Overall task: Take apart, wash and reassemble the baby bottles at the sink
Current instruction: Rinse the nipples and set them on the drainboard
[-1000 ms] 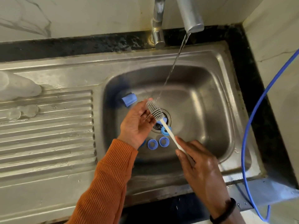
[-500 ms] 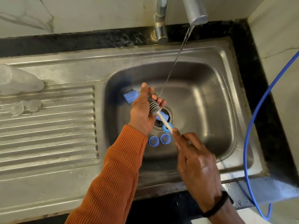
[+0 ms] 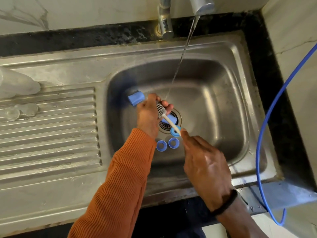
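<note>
Head cam only, looking straight down into a steel sink [image 3: 223,69] with the tap [image 3: 202,5] running, a thin stream of water [image 3: 183,54] falling toward the middle of the basin. The left hand [image 3: 151,115], in an orange ribbed sleeve [image 3: 120,182], is up over the drain [image 3: 177,117] with its fingers curled around the grey bristle head of a bottle brush [image 3: 161,111]; whether there's a small clear part in that grip too, I honestly can't tell, it's too blurry. The right hand [image 3: 205,167], with a black band [image 3: 224,205] on the wrist, is clamped on the white handle of the brush, fingers wrapped round its lower end, so the handle runs diagonally between the two hands. Bottle parts are scattered in the basin: a blue cap [image 3: 135,98] lying just beyond the left hand's fingertips, another blue piece [image 3: 172,119] over the drain partly behind the brush handle, and three blue rings, one [image 3: 174,132] right under the handle and two [image 3: 161,145] [image 3: 174,143] side by side between the wrists. On the ribbed drainboard [image 3: 51,134] to the left sit clear bottle pieces [image 3: 15,83], kind of hazy, with something small and clear [image 3: 18,111] near them. A blue hose [image 3: 267,117] loops down the right side of the counter.
</note>
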Action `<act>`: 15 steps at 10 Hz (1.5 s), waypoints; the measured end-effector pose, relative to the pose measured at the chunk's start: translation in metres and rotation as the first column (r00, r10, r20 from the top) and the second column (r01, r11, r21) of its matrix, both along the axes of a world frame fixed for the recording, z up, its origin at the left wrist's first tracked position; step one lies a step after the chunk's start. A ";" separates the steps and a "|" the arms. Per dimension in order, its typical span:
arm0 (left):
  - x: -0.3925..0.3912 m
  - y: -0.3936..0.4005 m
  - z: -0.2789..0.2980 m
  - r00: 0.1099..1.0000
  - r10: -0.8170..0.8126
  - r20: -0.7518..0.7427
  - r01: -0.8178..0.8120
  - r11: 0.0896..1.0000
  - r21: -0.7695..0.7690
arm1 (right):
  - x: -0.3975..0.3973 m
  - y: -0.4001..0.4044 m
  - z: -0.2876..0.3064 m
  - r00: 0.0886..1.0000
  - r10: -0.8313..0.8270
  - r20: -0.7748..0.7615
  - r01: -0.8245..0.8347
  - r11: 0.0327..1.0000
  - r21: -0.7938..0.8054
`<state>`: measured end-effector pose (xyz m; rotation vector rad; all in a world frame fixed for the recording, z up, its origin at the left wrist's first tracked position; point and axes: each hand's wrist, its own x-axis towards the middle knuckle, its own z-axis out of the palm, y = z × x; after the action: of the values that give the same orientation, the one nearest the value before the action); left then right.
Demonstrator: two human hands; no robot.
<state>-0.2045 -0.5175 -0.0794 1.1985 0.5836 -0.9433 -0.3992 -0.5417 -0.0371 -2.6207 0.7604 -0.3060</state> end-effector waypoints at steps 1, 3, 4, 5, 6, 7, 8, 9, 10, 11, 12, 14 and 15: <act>0.001 -0.003 0.005 0.998 -0.022 0.054 0.020 0.999 0.049 | 0.006 0.004 0.001 0.999 -0.021 0.028 0.018 0.993 0.116; 0.008 0.011 0.019 0.978 -0.005 -0.207 -0.131 0.759 -0.638 | 0.015 -0.009 0.018 0.933 -0.278 -0.230 0.021 -0.595 0.803; 0.007 0.014 0.024 0.981 -0.001 -0.195 -0.132 0.736 -0.664 | 0.016 -0.004 0.022 0.941 -0.288 -0.179 -0.004 -0.537 0.843; 0.008 0.010 0.019 0.976 -0.195 -0.099 0.116 0.846 -0.521 | 0.004 -0.014 0.015 0.973 -0.226 0.041 0.140 0.724 0.675; 0.009 0.007 0.015 0.943 -0.317 -0.104 0.289 0.931 -0.224 | 0.001 -0.017 0.009 0.997 -0.082 0.012 0.082 0.996 -0.019; 0.007 0.003 0.014 0.954 -0.262 -0.146 0.245 0.961 -0.126 | 0.001 -0.001 0.005 1.000 0.000 0.009 0.000 1.000 -0.016; 0.009 0.007 0.015 0.950 -0.285 -0.129 0.247 0.935 -0.254 | 0.003 0.002 0.012 0.950 -0.312 0.020 0.157 0.531 0.833; 0.004 0.015 0.014 0.950 -0.234 -0.207 0.079 0.821 -0.565 | 0.005 0.003 0.024 0.907 -0.325 -0.267 0.080 -0.491 0.868; -0.008 0.014 0.013 0.941 -0.142 -0.306 -0.124 0.697 -0.706 | 0.009 0.008 0.028 0.923 -0.272 -0.274 0.037 -0.644 0.764; -0.009 0.005 0.013 0.933 -0.243 -0.264 0.036 0.795 -0.606 | -0.004 0.001 0.026 0.924 -0.359 -0.130 0.216 0.210 0.954; -0.007 -0.004 0.012 0.921 -0.359 -0.152 0.309 0.911 -0.274 | -0.017 -0.010 0.018 0.984 -0.172 -0.041 0.176 0.947 0.268; -0.003 -0.004 0.011 0.933 -0.262 -0.247 0.177 0.931 -0.318 | -0.010 0.002 0.011 0.965 -0.261 0.011 0.192 0.737 0.648; 0.001 0.003 0.013 0.926 -0.280 -0.253 0.122 0.856 -0.503 | -0.006 -0.004 0.021 0.898 -0.409 -0.165 0.187 0.015 0.982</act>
<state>-0.2035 -0.5149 -0.0666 0.6666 0.4391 -1.3886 -0.4050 -0.5453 -0.0165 -1.0094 0.9693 -0.0314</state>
